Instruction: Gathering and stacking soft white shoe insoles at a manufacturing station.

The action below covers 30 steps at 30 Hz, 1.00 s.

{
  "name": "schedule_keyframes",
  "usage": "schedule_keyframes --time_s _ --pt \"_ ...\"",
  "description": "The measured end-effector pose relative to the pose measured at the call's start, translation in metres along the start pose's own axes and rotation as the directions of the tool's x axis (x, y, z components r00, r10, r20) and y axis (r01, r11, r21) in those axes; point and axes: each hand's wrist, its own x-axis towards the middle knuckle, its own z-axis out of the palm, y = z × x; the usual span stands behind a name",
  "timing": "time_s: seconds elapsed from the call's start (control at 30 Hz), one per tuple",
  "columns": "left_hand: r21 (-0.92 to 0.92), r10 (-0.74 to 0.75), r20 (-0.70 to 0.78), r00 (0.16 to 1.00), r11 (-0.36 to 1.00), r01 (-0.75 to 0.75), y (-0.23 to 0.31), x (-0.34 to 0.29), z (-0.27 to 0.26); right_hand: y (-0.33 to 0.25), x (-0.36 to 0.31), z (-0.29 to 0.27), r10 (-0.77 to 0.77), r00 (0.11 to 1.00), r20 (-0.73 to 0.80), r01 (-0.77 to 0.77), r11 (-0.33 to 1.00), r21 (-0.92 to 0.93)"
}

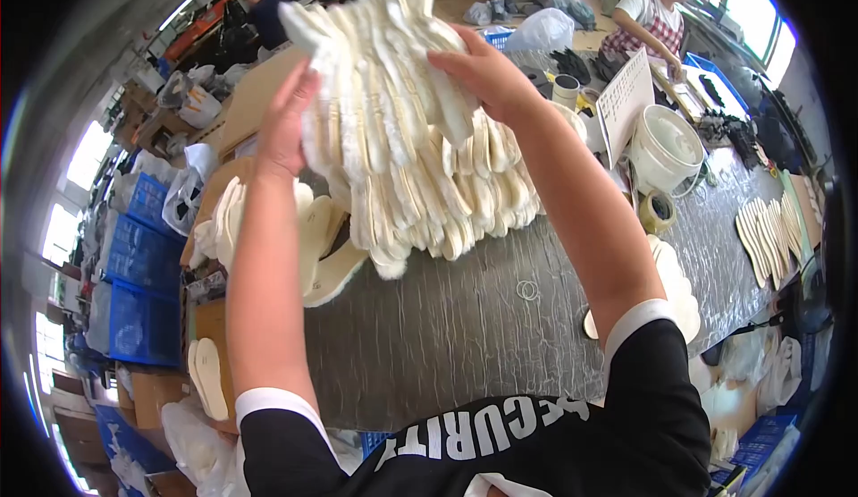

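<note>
- As you grip from both sides, the fingers of your left hand (pixel 286 126) and right hand (pixel 492 72) are clamped on a bundle of cream, fleecy insoles (pixel 380 86).
- Your bundle is raised toward the far side of the dark, grey-streaked worktop (pixel 429 327), overlapping a lower row of stacked cream insoles (pixel 447 206); you cannot tell here whether they touch.
- Between your forearms, the worktop lies open toward its near edge, save for thin pale rings (pixel 527 290).
- Near your right forearm sit a white plastic bucket (pixel 668 157) and a brownish tape roll (pixel 657 213); past them, bare surface reaches a fanned set of cream insoles (pixel 766 242) near the right edge.
- Beyond your left side stand blue plastic crates (pixel 143 323).
</note>
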Motion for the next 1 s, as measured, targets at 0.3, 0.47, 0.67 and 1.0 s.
schedule_keyframes --time_s 0.3,0.47,0.67,1.0 --pt "0.143 -0.149 -0.143 0.978 0.975 0.17 -0.103 -0.009 0.008 0.063 0.008 -0.03 0.085 0.981 -0.175 -0.179 0.746 -0.642" --pt "0.215 -0.069 -0.1 0.993 0.972 0.089 -0.099 -0.008 0.004 0.064 0.013 -0.027 0.065 0.971 -0.231 -0.205 0.722 -0.66" --pt "0.548 0.09 -0.121 0.989 0.836 -0.009 -0.098 -0.017 0.001 0.066 0.014 -0.026 0.058 0.962 -0.267 -0.209 0.786 -0.582" --pt "0.797 0.446 -0.222 0.867 0.595 -0.102 -0.124 -0.188 -0.045 0.086 -0.111 0.005 -0.728 0.678 -0.099 0.445 0.515 -0.733"
